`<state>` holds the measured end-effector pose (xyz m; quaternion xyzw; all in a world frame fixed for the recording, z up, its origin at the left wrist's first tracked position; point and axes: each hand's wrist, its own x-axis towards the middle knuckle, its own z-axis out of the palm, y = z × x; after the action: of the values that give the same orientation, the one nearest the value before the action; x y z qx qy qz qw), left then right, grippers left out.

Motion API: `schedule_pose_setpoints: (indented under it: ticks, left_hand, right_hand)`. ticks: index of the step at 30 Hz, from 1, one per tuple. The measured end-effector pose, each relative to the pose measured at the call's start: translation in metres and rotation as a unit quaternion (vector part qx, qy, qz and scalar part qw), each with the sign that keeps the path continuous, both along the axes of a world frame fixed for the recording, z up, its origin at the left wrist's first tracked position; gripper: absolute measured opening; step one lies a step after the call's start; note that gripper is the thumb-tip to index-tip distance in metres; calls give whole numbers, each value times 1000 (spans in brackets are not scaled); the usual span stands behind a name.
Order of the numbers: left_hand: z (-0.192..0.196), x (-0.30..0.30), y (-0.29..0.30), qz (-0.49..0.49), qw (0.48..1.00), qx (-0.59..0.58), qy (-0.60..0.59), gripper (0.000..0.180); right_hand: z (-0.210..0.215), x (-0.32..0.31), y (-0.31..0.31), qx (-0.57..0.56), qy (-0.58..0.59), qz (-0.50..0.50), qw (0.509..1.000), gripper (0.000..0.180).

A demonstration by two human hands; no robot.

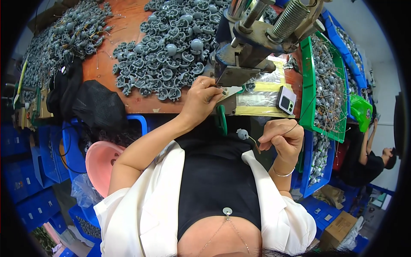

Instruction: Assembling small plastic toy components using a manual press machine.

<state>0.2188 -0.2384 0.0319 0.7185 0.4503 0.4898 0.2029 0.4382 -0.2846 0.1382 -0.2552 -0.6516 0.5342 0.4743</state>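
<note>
Left hand (200, 99) is pinching a small part at the press (242, 55), grip clenched | right hand (280, 137) is gripping a wired grey cap (242, 134) below the table (132, 103) edge | grey caps (171, 51) are lying heaped behind.

Brown cardboard box (338, 227) lower right

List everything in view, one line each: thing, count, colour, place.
grey caps: large heap, grey, middle of the bench
press: one, dark metal with springs, bench front
wired part: one, grey, in the right hand
phone: one, white, beside the press
green tray: one, green, right, full of wired parts
black bag: one, black, bench left
left hand: at the press base
right hand: pinching the wired part's lead
</note>
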Motion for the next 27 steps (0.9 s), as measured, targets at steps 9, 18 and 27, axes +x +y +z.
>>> schedule_pose_setpoints:
  ticks: [9,18,27]
  left_hand:
    - [-12,2,2,-1,998,64,-8,15]
    - [2,-20,15,-60,986,-141,71,24]
    - [-5,-56,69,94,959,20,267,14]
  right_hand:
    - [4,-10,-3,-11,-45,-6,999,10]
    - [1,-8,-3,2,-47,-16,999,14]
    - [-12,-8,5,77,-28,-15,996,13]
